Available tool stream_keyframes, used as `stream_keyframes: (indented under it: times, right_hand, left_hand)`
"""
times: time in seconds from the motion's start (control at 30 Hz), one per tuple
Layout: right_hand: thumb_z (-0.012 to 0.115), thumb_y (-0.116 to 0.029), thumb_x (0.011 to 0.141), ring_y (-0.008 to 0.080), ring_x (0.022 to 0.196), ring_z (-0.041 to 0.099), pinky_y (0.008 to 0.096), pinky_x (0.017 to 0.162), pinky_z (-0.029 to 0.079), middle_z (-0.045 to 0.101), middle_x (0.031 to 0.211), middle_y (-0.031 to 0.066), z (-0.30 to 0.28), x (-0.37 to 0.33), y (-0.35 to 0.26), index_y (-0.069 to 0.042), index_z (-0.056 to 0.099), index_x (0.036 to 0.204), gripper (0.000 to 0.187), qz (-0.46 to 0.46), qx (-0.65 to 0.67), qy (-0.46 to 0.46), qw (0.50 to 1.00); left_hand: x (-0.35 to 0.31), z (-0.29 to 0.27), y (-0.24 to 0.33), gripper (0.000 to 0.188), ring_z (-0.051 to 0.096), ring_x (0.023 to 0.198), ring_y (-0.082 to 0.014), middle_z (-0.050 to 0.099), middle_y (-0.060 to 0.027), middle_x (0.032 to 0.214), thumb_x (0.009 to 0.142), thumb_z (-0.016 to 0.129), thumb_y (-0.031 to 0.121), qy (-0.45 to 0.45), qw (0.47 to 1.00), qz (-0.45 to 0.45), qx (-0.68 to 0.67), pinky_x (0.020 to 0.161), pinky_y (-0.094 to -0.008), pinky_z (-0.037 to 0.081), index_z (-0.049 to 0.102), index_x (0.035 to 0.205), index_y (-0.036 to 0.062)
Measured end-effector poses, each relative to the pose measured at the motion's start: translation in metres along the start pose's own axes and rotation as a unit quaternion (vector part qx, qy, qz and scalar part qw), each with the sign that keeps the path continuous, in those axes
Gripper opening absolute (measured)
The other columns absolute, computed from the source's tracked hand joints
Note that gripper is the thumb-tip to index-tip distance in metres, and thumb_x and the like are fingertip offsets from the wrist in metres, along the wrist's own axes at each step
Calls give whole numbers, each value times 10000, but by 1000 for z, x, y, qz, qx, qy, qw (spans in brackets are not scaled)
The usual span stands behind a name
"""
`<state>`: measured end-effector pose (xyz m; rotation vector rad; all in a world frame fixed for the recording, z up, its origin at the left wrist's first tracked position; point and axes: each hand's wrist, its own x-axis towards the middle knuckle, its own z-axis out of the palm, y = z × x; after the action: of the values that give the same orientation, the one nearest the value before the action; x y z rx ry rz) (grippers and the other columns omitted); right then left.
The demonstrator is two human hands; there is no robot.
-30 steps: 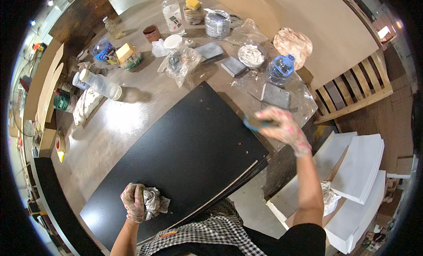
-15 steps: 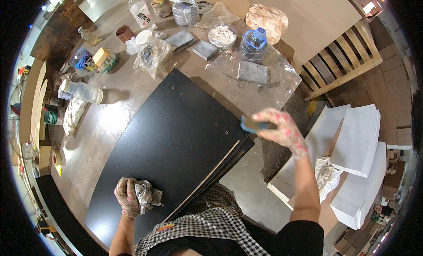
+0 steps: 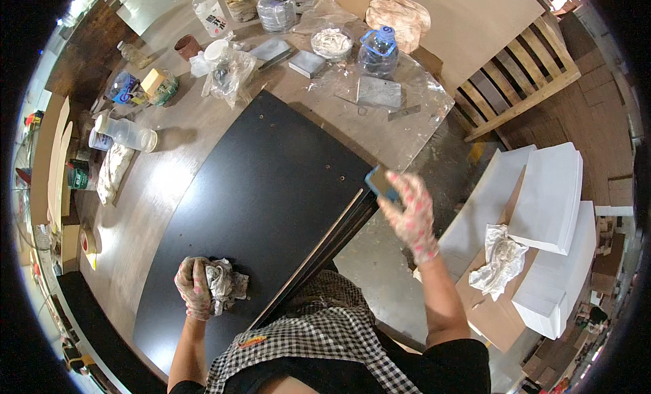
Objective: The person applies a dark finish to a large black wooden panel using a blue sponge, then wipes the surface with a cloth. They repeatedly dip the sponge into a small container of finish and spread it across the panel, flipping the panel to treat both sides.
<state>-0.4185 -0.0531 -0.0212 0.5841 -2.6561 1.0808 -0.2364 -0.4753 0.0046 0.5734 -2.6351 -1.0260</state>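
Observation:
A large black panel [image 3: 244, 184] with small holes near its far corner lies on the brown table, its long near edge facing my body. My left hand [image 3: 193, 287], in a stained glove, is closed round a crumpled grey-white rag [image 3: 227, 287] resting on the panel's near left part. At the panel's right corner, my right hand [image 3: 412, 214], in a white glove with pink spots, grips a small blue and brown block [image 3: 382, 184], flat like a sanding block. The block is at the panel's edge; whether it touches cannot be made out.
Along the table's far side stand a blue-capped water jug [image 3: 378, 53], a bowl of white paste [image 3: 332, 43], grey blocks [image 3: 307, 64] and a white bottle [image 3: 209, 13]. A clear bottle [image 3: 127, 133] lies at left. White boards [image 3: 542, 197] and a cloth [image 3: 498, 260] are at right.
My right hand has shifted left and a little nearer, and the block has tilted to show its brown face. My left hand stays on the rag; the view has shifted slightly.

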Motion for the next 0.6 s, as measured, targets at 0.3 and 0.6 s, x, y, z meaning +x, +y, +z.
stream_keyframes:
  times: [0.3,0.6]
  right_hand:
    - [807,-180,803,269,1078,632,394,940,518,672,1172,93,-22,18,3,-115,692,1236,453,-28,89,-51,994]
    - [790,-119,802,255,1134,632,371,984,489,694,1172,99,39,160,46,-116,738,1150,352,-100,268,-233,930]
  left_hand:
    - [-9,-1,18,161,630,668,-248,642,-136,737,901,552,75,19,998,56,3,651,-339,489,654,814,-13]
    - [-13,-1,24,158,636,675,-324,645,-152,739,875,569,89,11,999,4,46,634,-389,495,672,789,5]
